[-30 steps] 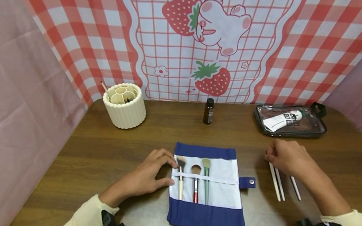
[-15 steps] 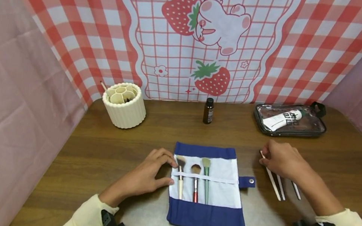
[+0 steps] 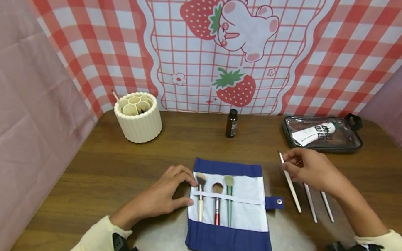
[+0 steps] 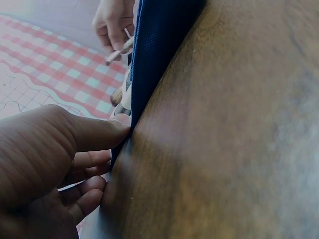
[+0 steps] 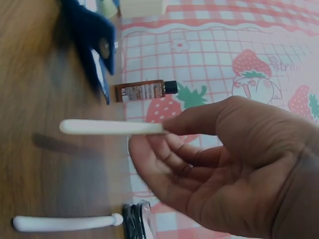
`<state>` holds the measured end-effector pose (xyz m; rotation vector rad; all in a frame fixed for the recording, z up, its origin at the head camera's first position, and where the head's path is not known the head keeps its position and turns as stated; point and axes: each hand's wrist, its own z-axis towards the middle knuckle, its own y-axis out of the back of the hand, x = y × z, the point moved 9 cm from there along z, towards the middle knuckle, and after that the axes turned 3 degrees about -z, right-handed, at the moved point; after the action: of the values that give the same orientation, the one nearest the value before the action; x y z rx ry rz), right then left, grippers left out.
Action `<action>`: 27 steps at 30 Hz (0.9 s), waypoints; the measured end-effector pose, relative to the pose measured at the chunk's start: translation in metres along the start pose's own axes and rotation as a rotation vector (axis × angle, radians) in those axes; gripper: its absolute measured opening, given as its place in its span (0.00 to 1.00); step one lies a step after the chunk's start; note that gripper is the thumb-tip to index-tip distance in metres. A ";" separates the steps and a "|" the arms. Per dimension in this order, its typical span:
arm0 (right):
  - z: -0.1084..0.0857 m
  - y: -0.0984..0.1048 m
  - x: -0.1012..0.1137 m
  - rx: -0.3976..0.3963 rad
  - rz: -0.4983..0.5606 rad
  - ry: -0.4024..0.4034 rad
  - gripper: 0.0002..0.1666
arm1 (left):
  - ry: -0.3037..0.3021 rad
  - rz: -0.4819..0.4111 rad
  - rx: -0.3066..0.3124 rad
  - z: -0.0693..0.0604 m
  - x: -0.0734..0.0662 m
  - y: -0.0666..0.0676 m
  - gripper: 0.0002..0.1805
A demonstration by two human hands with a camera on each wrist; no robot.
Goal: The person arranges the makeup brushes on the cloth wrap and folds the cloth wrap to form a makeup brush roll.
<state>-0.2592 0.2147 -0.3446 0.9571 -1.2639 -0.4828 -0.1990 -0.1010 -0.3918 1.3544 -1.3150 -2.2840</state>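
Observation:
My right hand (image 3: 310,170) pinches a slim white-handled makeup brush (image 3: 291,189) between thumb and fingers, above the table to the right of the brush roll. In the right wrist view the brush handle (image 5: 109,127) points away from my palm; its tip end is hidden by the fingers. The navy brush roll (image 3: 229,242) lies unfolded, its white lining up. Under its elastic band sit a cream-handled brush (image 3: 200,209), a red-handled brush (image 3: 217,216) and a green brush (image 3: 229,212). My left hand (image 3: 160,191) rests at the roll's left edge, thumb and fingers spread apart.
Two slim white-handled brushes (image 3: 310,204) lie under and beside my right hand. Behind stand a cream divided holder (image 3: 140,126) at left and a dark bottle (image 3: 231,125). A clear pouch (image 3: 342,140) with a white tube lies back right. The snap tab (image 3: 274,202) sticks out rightward.
My right hand has lifted one white-handled brush off the table and moved it left, toward the roll. My left hand and the roll have stayed in place.

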 end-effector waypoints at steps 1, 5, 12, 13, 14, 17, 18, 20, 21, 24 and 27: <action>0.000 -0.001 0.000 0.015 0.071 -0.008 0.16 | 0.000 -0.001 0.000 0.000 0.000 0.000 0.20; 0.001 -0.004 0.003 0.066 0.294 -0.013 0.20 | -0.001 0.000 -0.001 0.000 0.001 0.000 0.19; 0.003 -0.005 0.008 0.094 0.496 0.002 0.21 | -0.005 -0.001 -0.002 0.000 0.001 -0.001 0.20; 0.004 -0.005 0.009 0.096 0.528 0.007 0.21 | -0.005 -0.003 -0.002 0.000 0.000 -0.001 0.20; 0.005 -0.005 0.010 0.094 0.556 0.011 0.22 | -0.006 -0.004 -0.003 0.000 0.000 -0.001 0.20; 0.008 -0.005 0.013 0.079 0.625 0.029 0.23 | -0.005 -0.005 -0.004 0.000 0.000 0.000 0.20; 0.010 -0.005 0.013 0.070 0.639 0.032 0.23 | -0.004 -0.005 -0.004 0.000 0.000 0.000 0.20; 0.012 -0.004 0.016 0.051 0.655 0.044 0.23 | -0.002 -0.004 -0.003 0.000 0.000 0.000 0.20; 0.013 -0.003 0.017 0.042 0.655 0.049 0.23 | -0.001 -0.002 -0.003 0.000 0.000 0.000 0.19; 0.015 -0.002 0.019 0.004 0.663 0.063 0.22 | -0.007 0.001 -0.005 0.000 -0.001 0.000 0.20; 0.018 0.002 0.020 -0.042 0.667 0.073 0.22 | -0.016 0.005 -0.010 0.000 -0.003 0.001 0.20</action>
<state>-0.2705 0.1941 -0.3311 0.4649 -1.4085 0.0479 -0.1974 -0.1002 -0.3896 1.3316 -1.3086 -2.2996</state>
